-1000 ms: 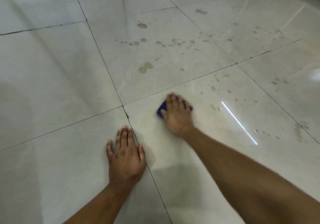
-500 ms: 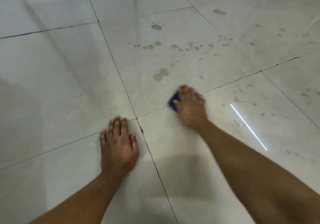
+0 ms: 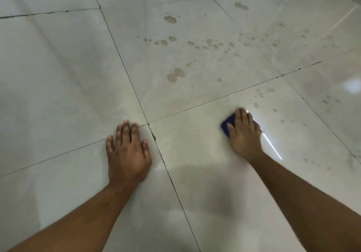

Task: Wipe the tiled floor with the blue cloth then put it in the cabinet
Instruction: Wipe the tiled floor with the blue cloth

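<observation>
two hands flat, left hand (image 3: 128,155) spread on tiled floor (image 3: 58,76), right hand (image 3: 244,134) pressing blue cloth (image 3: 227,124), droplets (image 3: 175,75) beyond

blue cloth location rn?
Head view, right of centre: the blue cloth lies flat on the tiled floor, pressed under the right hand.

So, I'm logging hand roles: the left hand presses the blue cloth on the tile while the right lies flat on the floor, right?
Reversed: in the head view the right hand presses the blue cloth; the left hand lies flat on the floor.
</observation>
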